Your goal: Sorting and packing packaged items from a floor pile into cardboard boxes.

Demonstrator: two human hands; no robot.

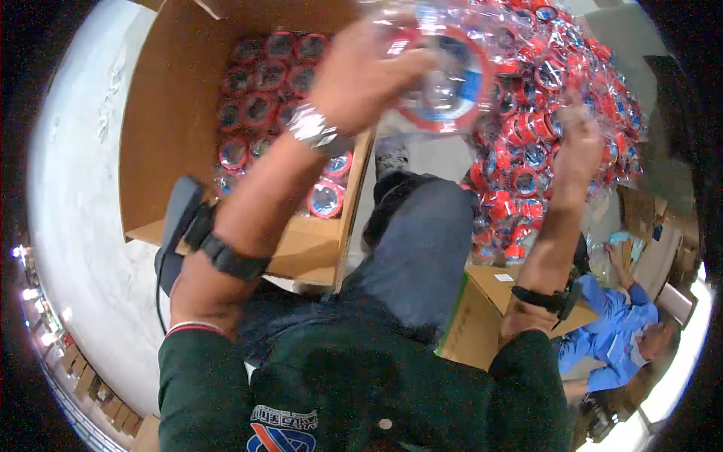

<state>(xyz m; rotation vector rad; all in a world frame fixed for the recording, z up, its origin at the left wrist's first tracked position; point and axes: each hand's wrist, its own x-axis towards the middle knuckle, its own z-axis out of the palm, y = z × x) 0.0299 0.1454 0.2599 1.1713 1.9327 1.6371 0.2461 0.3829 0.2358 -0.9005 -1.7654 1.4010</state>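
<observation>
A pale grey concrete floor (83, 188) fills the left side, smooth, with faint scuffs and a dull sheen. Along the lower left rim a row of small bright lights (34, 301) glows above stacked brown cartons (90, 380). At the lower right, more flattened cardboard (663, 241) lies about, and a person in a blue work jacket (614, 331) crouches there. Strong white light (678, 369) floods in behind that person.

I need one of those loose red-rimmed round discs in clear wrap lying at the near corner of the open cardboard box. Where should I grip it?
Take the red-rimmed round disc in clear wrap across its rim, coming straight down from above. It lies nearly flat, face up, on top of the packed layer in the open cardboard box, beside the box's right wall, so the left edge is probably the freer one.
</observation>
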